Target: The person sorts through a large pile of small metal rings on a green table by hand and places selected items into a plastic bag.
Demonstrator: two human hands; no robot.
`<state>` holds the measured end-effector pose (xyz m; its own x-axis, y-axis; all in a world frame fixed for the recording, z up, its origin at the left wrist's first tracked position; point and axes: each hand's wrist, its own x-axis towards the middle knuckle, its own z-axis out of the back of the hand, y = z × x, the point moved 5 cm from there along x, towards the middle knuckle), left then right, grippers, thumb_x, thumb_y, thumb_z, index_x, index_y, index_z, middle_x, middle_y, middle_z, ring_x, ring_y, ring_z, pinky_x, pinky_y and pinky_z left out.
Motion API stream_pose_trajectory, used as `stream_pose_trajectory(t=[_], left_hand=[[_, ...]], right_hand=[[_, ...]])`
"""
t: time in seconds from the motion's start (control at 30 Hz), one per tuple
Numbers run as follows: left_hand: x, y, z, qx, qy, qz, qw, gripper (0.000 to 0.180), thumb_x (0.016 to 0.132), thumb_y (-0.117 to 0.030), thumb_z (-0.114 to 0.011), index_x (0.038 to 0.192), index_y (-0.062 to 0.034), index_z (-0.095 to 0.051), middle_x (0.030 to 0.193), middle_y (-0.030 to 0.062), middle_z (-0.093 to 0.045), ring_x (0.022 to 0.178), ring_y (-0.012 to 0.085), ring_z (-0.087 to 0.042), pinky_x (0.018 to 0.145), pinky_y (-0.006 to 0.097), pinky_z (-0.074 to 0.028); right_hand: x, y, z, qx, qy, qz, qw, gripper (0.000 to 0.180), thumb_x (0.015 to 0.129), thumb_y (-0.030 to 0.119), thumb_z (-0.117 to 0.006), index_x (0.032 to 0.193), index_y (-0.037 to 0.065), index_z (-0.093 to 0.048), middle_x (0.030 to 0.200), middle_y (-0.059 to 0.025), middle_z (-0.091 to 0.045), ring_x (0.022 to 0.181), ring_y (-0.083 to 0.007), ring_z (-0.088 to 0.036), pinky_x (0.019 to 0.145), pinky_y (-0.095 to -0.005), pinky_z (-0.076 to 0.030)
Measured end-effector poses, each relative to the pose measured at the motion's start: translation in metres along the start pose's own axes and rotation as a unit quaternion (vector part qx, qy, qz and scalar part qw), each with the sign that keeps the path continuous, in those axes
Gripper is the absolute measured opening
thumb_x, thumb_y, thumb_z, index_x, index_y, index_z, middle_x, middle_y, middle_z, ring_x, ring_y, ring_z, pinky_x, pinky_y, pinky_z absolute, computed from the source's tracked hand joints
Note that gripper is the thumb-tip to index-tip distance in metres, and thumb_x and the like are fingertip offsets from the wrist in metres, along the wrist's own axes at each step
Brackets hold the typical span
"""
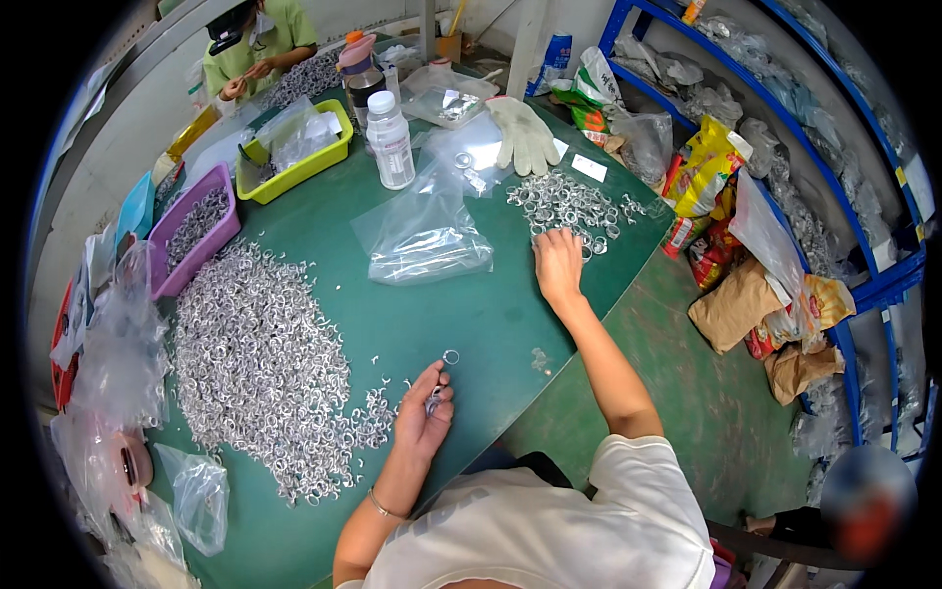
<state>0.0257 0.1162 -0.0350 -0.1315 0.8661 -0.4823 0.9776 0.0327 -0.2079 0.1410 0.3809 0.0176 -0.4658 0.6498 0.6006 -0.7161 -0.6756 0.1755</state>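
The left hand [424,412] is raised just above the table [491,324], its fingers [439,385] pinched shut on a small metal ring part [444,368]; a round ring shows at the top of the pinch, with a bit of metal hanging below between the fingertips. A thin bracelet [383,506] sits on that wrist.

The right hand [557,263] is stretched far forward, palm down, fingers [549,239] spread lightly and resting on the near edge of a small ring pile [564,204]. Whether those fingers have hold of a ring cannot be told; they touch the pile.

To the left of the left hand lies a big heap [260,363] of silvery metal pieces, spread wide over the green table, its loose edge reaching close to the hand. Between the two hands, further back, lies a clear bag [422,236] with shiny parts inside. Behind it stands a white bottle [391,139], and right of that a white glove [523,133] lies flat beside the ring pile. At the left are a purple tray [192,231] holding more metal pieces and a yellow-green tray [294,152] with plastic bags. Another person in a green shirt [260,44] works at the far end of the table. At the right, blue shelves [844,196] carry clear bags, with brown and yellow sacks piled on the floor [706,393].
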Motion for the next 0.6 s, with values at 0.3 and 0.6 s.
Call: stream_pose_trajectory(t=[0.3,0.6], left_hand=[[0.001,0.000,0.001,0.026,-0.014,-0.022,0.999,0.027,0.086,-0.006,-0.058,0.112,-0.0007,-0.053,0.090,0.0085,-0.060,0.071,0.0145,-0.057,0.057,0.021,-0.052],[0.002,0.005,0.001,0.027,-0.013,-0.015,0.999,0.026,0.086,-0.005,-0.058,0.112,-0.0006,-0.054,0.089,0.0086,-0.060,0.072,0.0145,-0.057,0.058,0.021,-0.053]], right_hand=[[-0.031,-0.001,-0.010,0.691,0.083,-0.395,0.599,0.011,0.082,-0.001,-0.059,0.092,-0.003,-0.061,0.078,-0.0045,-0.061,0.065,-0.0105,-0.056,0.060,-0.0235,-0.047],[-0.037,0.020,0.009,0.381,0.111,-0.270,0.877,0.009,0.081,0.002,-0.059,0.090,-0.002,-0.061,0.078,-0.0049,-0.061,0.064,-0.0114,-0.054,0.057,-0.0251,-0.044]])
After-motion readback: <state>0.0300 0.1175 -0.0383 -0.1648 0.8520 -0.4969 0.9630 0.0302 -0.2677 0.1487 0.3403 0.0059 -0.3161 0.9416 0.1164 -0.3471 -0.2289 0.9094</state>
